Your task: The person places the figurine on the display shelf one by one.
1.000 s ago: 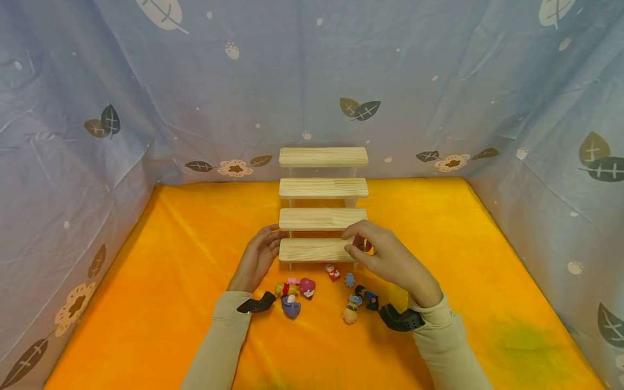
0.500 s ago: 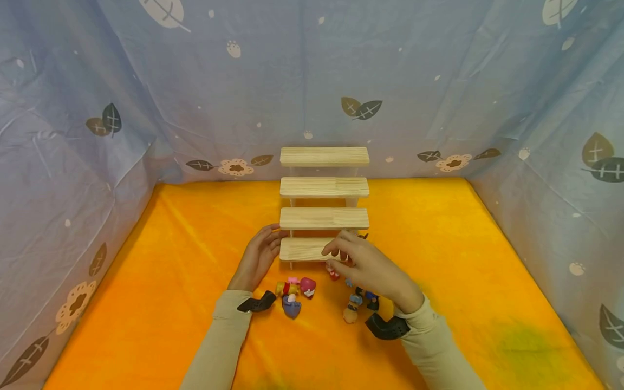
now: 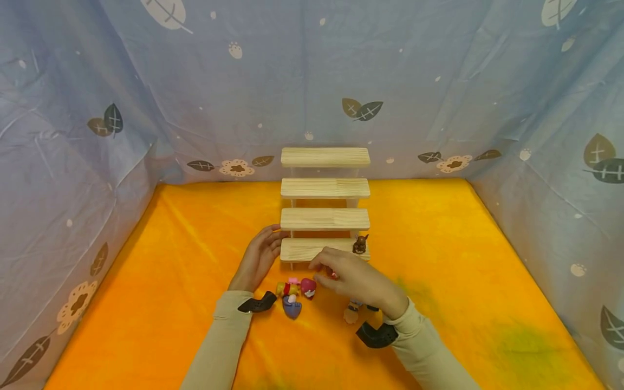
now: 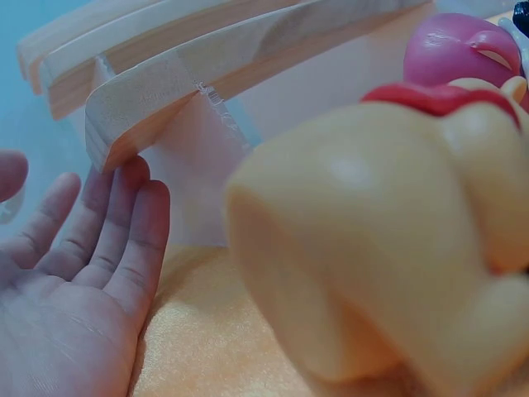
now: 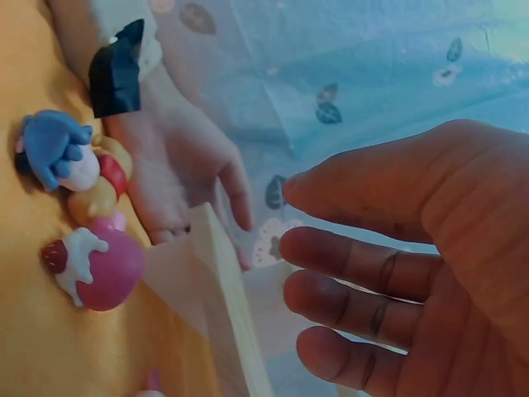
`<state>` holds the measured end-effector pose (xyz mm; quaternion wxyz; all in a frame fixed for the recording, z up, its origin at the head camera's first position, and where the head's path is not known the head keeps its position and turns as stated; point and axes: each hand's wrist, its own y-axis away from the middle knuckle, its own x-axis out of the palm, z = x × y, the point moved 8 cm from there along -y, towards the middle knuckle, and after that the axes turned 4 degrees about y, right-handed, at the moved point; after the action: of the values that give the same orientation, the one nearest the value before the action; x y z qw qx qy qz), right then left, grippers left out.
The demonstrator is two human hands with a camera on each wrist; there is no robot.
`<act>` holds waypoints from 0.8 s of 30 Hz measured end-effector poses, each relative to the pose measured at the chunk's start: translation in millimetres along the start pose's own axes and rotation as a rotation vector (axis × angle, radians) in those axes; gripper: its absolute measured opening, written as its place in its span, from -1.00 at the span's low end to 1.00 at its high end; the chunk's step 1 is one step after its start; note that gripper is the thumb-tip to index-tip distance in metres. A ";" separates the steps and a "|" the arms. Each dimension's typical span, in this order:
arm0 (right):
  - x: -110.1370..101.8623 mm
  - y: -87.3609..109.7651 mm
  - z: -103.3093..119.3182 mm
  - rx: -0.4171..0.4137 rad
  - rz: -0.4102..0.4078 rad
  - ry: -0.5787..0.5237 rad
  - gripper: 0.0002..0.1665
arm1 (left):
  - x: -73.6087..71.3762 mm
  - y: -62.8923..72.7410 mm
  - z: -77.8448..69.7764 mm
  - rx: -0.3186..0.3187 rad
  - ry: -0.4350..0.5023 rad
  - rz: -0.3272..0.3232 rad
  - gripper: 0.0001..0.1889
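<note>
A small brown toy figure (image 3: 359, 245) with pointed ears sits at the right end of the lowest wooden step (image 3: 312, 249). My left hand (image 3: 259, 257) touches the left end of the stepped rack with fairly straight fingers, seen closely in the left wrist view. My right hand (image 3: 358, 276), holding nothing, hovers in front of the lowest step with its fingers and thumb apart. To its left lie a magenta-headed figure (image 3: 308, 287), a yellow bear figure (image 4: 364, 215) in red and a blue-purple donkey figure (image 5: 54, 149). A red-and-white figure (image 3: 333, 273) is mostly hidden beneath the right hand.
Three higher steps (image 3: 325, 157) of the rack rise toward the patterned curtain (image 3: 312, 70) behind. A tan figure (image 3: 350, 315) lies near the right wrist, with a dark one partly covered beside it. An orange cloth (image 3: 195, 233) covers the table.
My right hand has let go of the brown figure on the lowest step and moved left and toward me. The left hand stays at the rack.
</note>
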<state>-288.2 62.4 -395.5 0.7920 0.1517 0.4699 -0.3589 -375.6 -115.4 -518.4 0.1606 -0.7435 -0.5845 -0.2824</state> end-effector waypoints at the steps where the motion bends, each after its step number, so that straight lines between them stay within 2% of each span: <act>1: 1.4 -0.5 0.0 0.003 0.005 0.001 -0.80 | 0.1 -0.1 -0.1 0.000 0.003 0.001 -0.72; 6: 8.8 -2.5 1.4 0.015 0.038 -0.007 -0.78 | 0.3 -0.1 0.0 -0.001 0.012 0.002 -0.73; 15: 24.6 -8.0 3.7 -0.028 0.090 -0.026 -0.82 | -0.6 0.5 -0.4 0.002 0.000 0.003 -0.70; 24: 38.6 -7.8 -0.1 0.004 0.148 -0.051 -0.80 | 0.4 0.1 -0.4 0.004 0.007 0.014 -0.70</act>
<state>-282.3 40.6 -427.7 0.8278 0.1785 0.4363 -0.3043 -375.6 -115.3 -517.8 0.1659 -0.7462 -0.5794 -0.2829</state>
